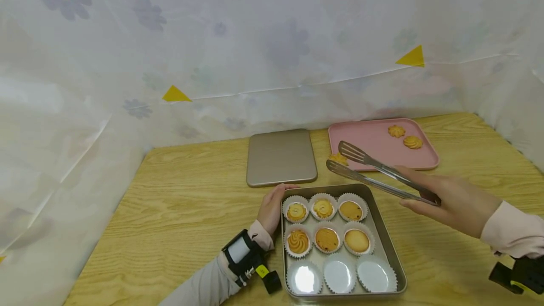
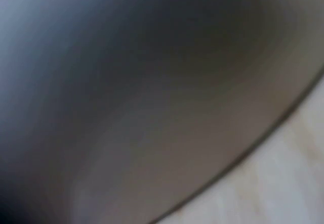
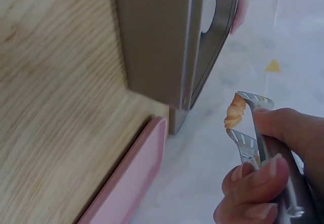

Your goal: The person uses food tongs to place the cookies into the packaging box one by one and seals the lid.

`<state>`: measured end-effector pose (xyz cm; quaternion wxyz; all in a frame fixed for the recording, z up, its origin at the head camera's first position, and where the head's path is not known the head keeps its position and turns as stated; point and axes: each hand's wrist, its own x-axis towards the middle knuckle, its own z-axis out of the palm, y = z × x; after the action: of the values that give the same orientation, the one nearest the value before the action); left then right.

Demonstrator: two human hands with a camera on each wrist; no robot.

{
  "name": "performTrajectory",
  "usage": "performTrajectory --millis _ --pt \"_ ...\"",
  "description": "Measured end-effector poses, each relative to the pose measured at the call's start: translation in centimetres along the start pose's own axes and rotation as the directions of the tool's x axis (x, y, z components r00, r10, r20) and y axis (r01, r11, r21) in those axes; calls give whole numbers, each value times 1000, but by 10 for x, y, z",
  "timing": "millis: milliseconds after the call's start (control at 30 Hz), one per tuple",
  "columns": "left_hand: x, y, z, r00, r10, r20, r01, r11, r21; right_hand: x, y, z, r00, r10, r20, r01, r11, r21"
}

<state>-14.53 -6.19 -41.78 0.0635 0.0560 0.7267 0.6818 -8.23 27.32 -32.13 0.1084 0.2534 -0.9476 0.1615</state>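
My right hand (image 1: 461, 202) holds metal tongs (image 1: 384, 169), fingers and thumb on both arms. In the right wrist view, a ridged cookie (image 3: 234, 112) sits between the slotted tips; in the head view it overlaps the pink tray's near left corner. My left hand (image 1: 270, 209) holds the far left corner of a deep square baking pan (image 1: 388, 244), fingers bent round its rim. White paper cups stand in rows inside; the two far rows hold cookies (image 1: 327, 240), and three front cups (image 1: 338, 274) show bare bottoms. The left wrist view is dark and blurred.
Behind the baking pan lies a flat brown-gold lid or tray (image 1: 282, 157). To its right is the pink tray (image 1: 371, 141), with two cookies (image 1: 404, 137) at its right end. A flowered plastic sheet (image 1: 263, 41) hangs along the wooden table's (image 1: 178, 197) back and sides.
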Motion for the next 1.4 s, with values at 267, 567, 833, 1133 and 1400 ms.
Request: performTrajectory --millis 267,567,833,1133,1400 --pt "-1 -1 -1 1000 1 12 -1 1000 -7 -9 -15 5 996 -87 -5 87 996 21" --pt "-1 -1 -1 1000 -3 8 3 1000 -8 -23 -30 15 982 -186 -8 186 980 70" --pt "-1 -1 -1 1000 14 -3 -14 999 34 -34 -43 19 976 -196 90 185 975 120" --pt "0 1 -1 1000 22 -6 -21 999 47 -40 -51 26 945 -278 172 230 939 256" --pt "-1 0 -1 1000 31 0 -31 998 49 -41 -51 37 889 -445 112 386 857 340"
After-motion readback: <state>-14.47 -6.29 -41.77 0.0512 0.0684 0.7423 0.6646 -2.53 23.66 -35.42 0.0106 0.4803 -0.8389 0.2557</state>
